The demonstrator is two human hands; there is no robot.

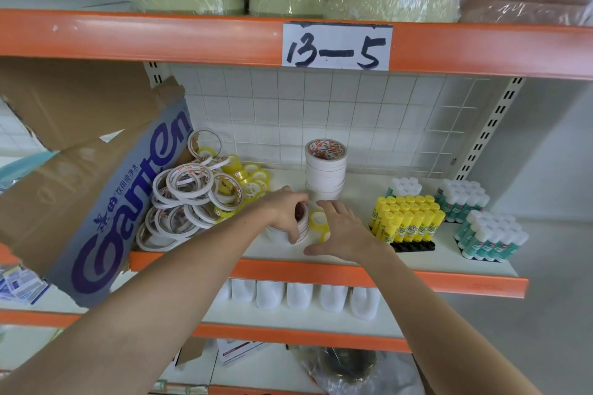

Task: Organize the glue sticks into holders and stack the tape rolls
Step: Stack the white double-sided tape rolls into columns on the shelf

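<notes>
Two hands at work on middle shelf [337,253], tape-stacking step in hand

- Left hand [285,213]: fingers curled over top of short stack of white tape rolls [301,228] near shelf front edge; gripping topmost roll, thumb side hidden
- Right hand [341,231]: fingers spread and nearly straight, released, holding nothing; fingertips just beside small clear tape roll [318,218], which sits touching short stack on its right; thumb low toward shelf lip
- Tall finished stack of white rolls [325,167] upright behind both hands, near wire grid back
- Loose heap of thin white and yellowish rolls [189,199] to left, unsorted, leaning against tilted cardboard box [106,189]
- Yellow glue sticks [406,221] upright in black holder [417,246] at right, front slots of holder bare; teal-and-white glue sticks [491,237] in blocks further right, holders beneath not clearly visible

Judgement: glue side looks largely done, tape side roughly half done given size of heap. Next move likely calls for squaring top roll on short stack, then setting clear roll aside or on its own pile; light touch needed, since narrow rolls slide and short stack sits close to front edge
</notes>
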